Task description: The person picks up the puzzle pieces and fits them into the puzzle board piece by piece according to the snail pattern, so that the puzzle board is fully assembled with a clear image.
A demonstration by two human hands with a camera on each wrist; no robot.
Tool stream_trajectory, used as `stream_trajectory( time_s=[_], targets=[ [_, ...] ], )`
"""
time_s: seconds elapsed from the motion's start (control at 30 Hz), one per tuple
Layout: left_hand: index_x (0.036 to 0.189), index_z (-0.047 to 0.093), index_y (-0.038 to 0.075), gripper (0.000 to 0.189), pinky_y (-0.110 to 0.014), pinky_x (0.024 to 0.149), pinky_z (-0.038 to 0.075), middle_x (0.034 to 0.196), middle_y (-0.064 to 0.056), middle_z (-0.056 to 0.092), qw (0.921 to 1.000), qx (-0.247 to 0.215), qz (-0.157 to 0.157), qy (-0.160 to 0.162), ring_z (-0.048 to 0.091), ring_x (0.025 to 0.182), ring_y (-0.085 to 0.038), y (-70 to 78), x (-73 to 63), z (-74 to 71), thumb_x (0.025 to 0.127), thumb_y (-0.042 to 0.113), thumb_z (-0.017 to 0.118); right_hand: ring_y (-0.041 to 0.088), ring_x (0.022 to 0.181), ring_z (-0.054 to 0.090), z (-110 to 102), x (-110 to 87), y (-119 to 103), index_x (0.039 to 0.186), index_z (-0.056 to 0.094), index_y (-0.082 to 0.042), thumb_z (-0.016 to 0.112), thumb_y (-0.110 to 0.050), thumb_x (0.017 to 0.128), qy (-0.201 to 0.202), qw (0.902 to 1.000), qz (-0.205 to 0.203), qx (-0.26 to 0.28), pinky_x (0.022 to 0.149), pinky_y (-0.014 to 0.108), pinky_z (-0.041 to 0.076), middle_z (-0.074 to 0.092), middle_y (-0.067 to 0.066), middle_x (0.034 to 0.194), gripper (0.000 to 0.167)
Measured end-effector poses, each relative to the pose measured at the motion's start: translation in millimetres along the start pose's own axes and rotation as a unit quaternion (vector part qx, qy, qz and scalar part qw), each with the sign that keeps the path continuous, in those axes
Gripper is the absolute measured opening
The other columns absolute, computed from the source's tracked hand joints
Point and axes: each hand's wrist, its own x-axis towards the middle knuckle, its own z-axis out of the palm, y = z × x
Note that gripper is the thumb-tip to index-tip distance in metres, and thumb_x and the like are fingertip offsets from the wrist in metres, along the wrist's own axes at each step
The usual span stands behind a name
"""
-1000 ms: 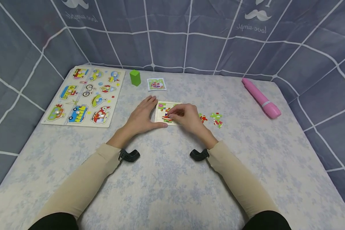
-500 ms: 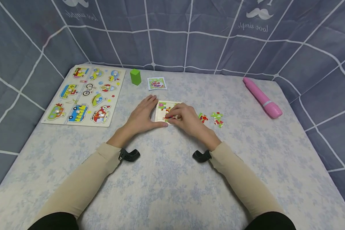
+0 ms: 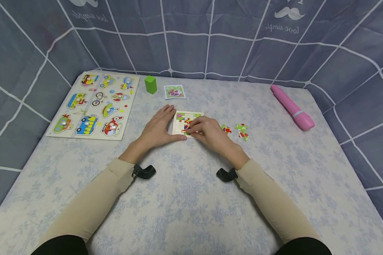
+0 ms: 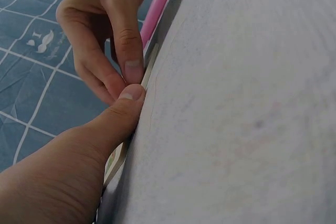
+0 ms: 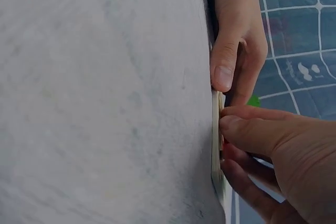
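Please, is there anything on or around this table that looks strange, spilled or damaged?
Nothing looks spilled or damaged. The lettering on the curtain reads backwards, as if mirrored, which is odd. Some loose puzzle pieces lie on the table outside the small puzzle board, but that seems normal mid-assembly.

mirror-written lettering (image 3: 90,16) reading "love simple" marks the blue-gray curtain (image 3: 188,49) toward half past ten in the head view; the same words (image 3: 282,28), also reversed, stand toward half past one, beneath a white moustache sign (image 3: 289,13) topped by a cropped letter "i" (image 3: 300,1).
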Motion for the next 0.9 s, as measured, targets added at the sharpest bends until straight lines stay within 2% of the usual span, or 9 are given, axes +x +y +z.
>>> stream_trajectory(
  time_s=[0.3, 0.4, 0.57, 0.67, 0.8, 0.9],
  targets=[
    [0.166, 0.03, 0.003, 0.117, -0.05, 0.134, 0.016, 0.176, -0.012, 0.02, 1.0, 0.001, 0.003, -0.001, 0.01, 0.165, -0.028, 1.5, -0.3, 0.0, 0.081, 0.062, 0.084, 0.022, 0.108, 0.069, -5.8, 1.5, -7.4, 0.108, 0.085, -0.008, 0.081, -0.007, 0.093, -0.018, 0.9966, -0.035, -0.073, 0.098, 0.036, 0.057, 0.077, 0.005, 0.11, 0.015],
    [0.165, 0.03, 0.002, 0.117, -0.05, 0.134, 0.016, 0.176, -0.012, 0.02, 1.0, 0.001, 0.002, 0.0, 0.01, 0.165, -0.028, 2.0, -0.5, -0.3, 0.081, 0.061, 0.084, 0.024, 0.108, 0.07, -5.7, 3.0, -9.6, 0.113, 0.082, -0.006, 0.08, -0.006, 0.093, -0.027, 0.9946, -0.042, -0.091, 0.098, 0.037, 0.058, 0.076, 0.007, 0.112, 0.019],
    [0.166, 0.029, 0.003, 0.117, -0.05, 0.134, 0.015, 0.177, -0.011, 0.02, 1.0, 0.002, 0.0, -0.003, 0.009, 0.166, -0.027, 2.0, 0.2, -0.5, 0.081, 0.063, 0.083, 0.025, 0.106, 0.067, -1.5, 3.0, -7.6, 0.12, 0.08, -0.005, 0.076, -0.005, 0.097, -0.027, 0.9919, -0.059, -0.109, 0.092, 0.036, 0.058, 0.073, 0.011, 0.111, 0.024],
    [0.166, 0.029, 0.003, 0.116, -0.051, 0.134, 0.016, 0.176, -0.012, 0.02, 1.0, 0.001, 0.001, -0.002, 0.01, 0.165, -0.028, 2.2, 0.2, -1.2, 0.082, 0.062, 0.083, 0.025, 0.104, 0.065, -0.2, 1.3, -6.8, 0.118, 0.082, -0.006, 0.073, -0.004, 0.098, -0.02, 0.9907, -0.071, -0.114, 0.089, 0.034, 0.058, 0.071, 0.011, 0.109, 0.021],
    [0.166, 0.03, 0.003, 0.116, -0.051, 0.134, 0.017, 0.176, -0.012, 0.02, 1.0, 0.0, 0.002, 0.0, 0.01, 0.165, -0.028, 1.6, 0.6, -1.1, 0.081, 0.062, 0.084, 0.026, 0.111, 0.064, 0.1, -2.4, -8.3, 0.123, 0.079, -0.005, 0.07, -0.003, 0.1, -0.027, 0.9897, -0.07, -0.121, 0.093, 0.034, 0.058, 0.07, 0.012, 0.115, 0.024],
    [0.166, 0.03, 0.003, 0.117, -0.051, 0.134, 0.017, 0.177, -0.011, 0.02, 1.0, -0.001, 0.0, 0.0, 0.009, 0.165, -0.027, 0.6, 0.6, -0.8, 0.081, 0.062, 0.084, 0.027, 0.118, 0.063, -1.1, -8.0, -8.2, 0.128, 0.076, -0.004, 0.07, -0.004, 0.1, -0.03, 0.9922, -0.059, -0.106, 0.099, 0.037, 0.057, 0.069, 0.013, 0.124, 0.028]
  ],
)
